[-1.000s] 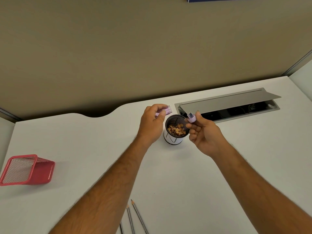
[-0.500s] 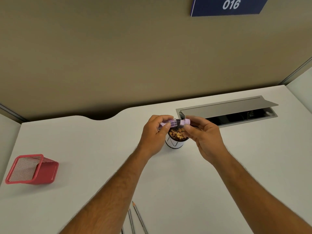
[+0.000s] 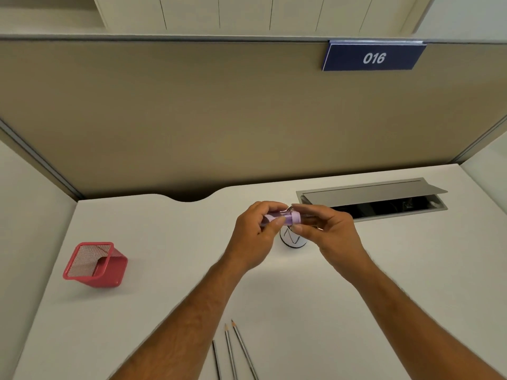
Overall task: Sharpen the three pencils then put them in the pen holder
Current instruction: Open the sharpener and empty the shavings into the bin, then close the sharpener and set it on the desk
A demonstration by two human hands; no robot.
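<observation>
One head-worn view only, looking forward and down over the flat white desk (image 3: 164, 311), close above both forearms. It faces the tan fabric partition wall (image 3: 219, 119) beyond the hands; desk near edge sits below them.

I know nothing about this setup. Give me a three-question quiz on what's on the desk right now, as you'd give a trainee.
1. True or false: the three pencils are already standing in the red mesh pen holder.
2. What do the left hand and right hand hold together? A) purple sharpener B) a pencil C) the small cup
3. What number is on the blue sign?

Key: 1 false, they lie on the desk near its front edge. 2 A. 3 016.
</observation>
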